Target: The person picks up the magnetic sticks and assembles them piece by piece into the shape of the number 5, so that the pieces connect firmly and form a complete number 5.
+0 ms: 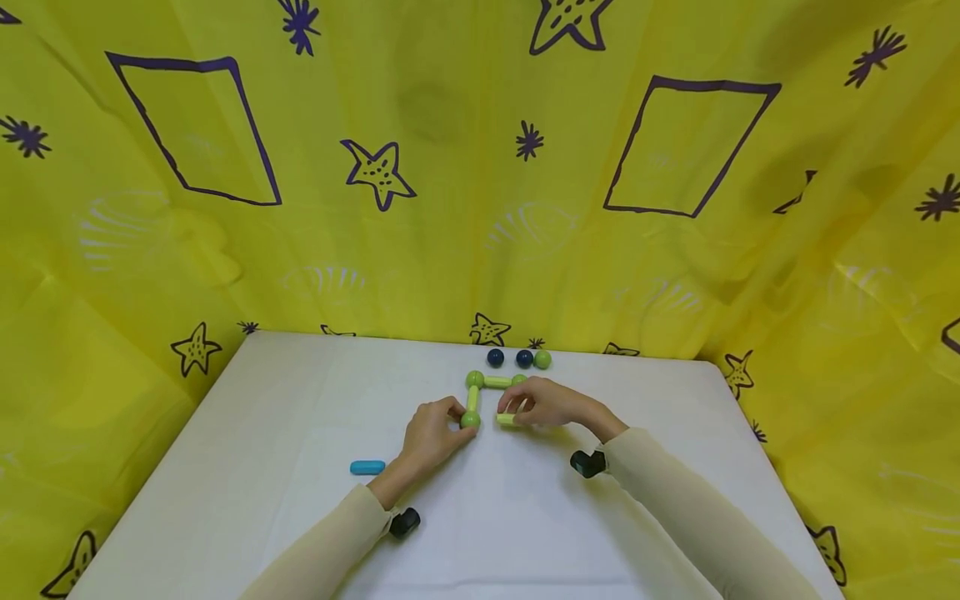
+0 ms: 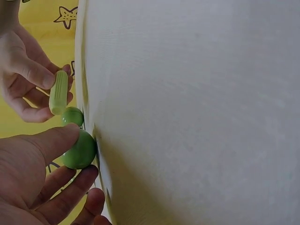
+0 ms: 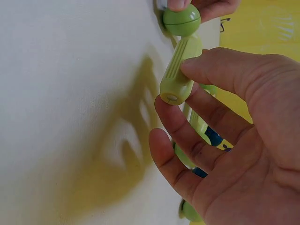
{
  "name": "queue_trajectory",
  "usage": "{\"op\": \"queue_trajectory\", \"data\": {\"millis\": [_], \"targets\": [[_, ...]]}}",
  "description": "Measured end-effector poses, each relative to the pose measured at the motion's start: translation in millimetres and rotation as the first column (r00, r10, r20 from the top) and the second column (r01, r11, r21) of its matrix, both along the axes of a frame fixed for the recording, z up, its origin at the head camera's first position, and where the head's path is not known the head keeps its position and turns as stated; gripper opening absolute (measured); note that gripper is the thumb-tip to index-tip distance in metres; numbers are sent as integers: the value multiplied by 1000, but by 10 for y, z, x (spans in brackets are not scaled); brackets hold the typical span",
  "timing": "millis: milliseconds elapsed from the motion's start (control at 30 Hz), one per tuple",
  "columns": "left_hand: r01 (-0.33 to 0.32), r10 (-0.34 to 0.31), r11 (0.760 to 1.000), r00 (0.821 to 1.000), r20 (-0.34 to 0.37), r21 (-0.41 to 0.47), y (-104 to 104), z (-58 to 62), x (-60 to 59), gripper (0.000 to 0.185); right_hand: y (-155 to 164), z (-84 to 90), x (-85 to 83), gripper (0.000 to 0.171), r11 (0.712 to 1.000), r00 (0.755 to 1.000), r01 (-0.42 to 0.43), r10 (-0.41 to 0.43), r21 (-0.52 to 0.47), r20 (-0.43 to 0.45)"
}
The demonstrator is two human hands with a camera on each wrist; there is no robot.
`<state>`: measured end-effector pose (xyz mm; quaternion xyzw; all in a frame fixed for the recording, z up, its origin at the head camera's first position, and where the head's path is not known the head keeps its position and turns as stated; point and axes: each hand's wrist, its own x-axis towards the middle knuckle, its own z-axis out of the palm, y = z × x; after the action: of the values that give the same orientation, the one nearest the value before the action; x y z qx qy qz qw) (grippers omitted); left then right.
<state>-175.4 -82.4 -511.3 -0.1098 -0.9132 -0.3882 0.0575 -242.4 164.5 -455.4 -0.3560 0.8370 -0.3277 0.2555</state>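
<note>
White table (image 1: 240,467), clock positions from its centre: 12, a green frame (image 1: 473,398) of balls and rods; just beyond, toward the far edge, two dark balls (image 1: 496,357) beside a green ball (image 1: 542,359); 9, a blue rod (image 1: 367,467).

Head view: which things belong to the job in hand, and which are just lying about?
In use: near green ball, held by the left hand; pale green rod, held by the right hand; linked green rods and balls.

Apparently lying about: blue rod; two dark blue balls; far green ball.
</note>
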Motion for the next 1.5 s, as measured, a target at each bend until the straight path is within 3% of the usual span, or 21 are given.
{"op": "queue_trajectory", "data": {"millis": [367, 667, 1500], "targets": [[-7, 7, 1000, 1000, -4, -13, 20, 51, 5, 25, -151, -15, -3, 23, 999, 1000, 16, -16, 35, 1], [-6, 6, 1000, 1000, 3, -7, 31, 38, 7, 25, -222, -65, -15, 22, 1000, 1000, -10, 10, 3, 7], [-14, 15, 1000, 1000, 7, -16, 69, 23, 33, 26, -208, -150, 8, 19, 1000, 1000, 27, -27, -10, 9]]}}
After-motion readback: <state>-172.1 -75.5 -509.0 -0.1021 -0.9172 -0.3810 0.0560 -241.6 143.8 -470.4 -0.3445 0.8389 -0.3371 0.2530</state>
